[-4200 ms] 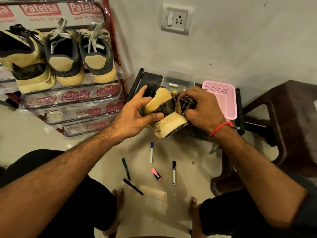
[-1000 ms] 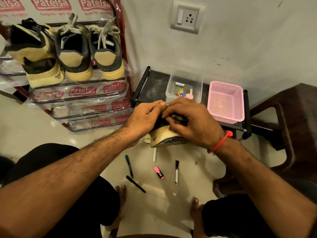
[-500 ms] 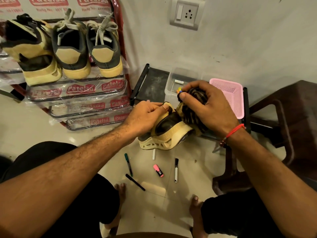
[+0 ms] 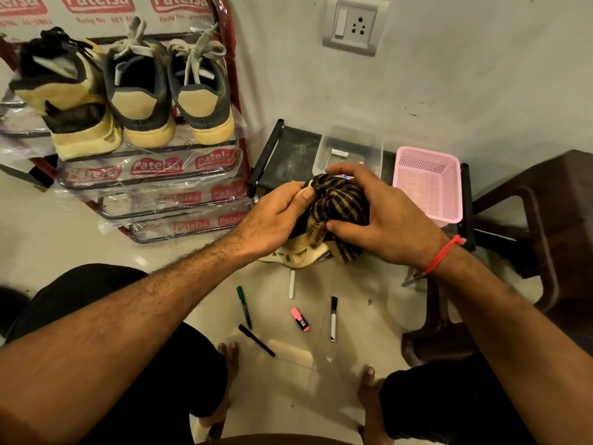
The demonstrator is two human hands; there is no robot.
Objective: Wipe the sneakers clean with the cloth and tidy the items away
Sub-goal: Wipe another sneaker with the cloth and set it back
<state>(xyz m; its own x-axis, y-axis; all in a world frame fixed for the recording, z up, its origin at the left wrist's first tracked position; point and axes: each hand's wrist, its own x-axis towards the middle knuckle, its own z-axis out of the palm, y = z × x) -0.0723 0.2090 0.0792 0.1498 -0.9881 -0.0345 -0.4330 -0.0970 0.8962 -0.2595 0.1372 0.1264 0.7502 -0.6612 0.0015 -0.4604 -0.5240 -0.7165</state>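
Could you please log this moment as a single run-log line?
phase: wiping | left hand: holds sneaker | right hand: presses striped cloth on it | shoe rack: three sneakers | floor: pens

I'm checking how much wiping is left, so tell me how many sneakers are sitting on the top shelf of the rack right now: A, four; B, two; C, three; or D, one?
C: three sneakers stand side by side on the rack, while both hands work a fourth shoe under the striped cloth.
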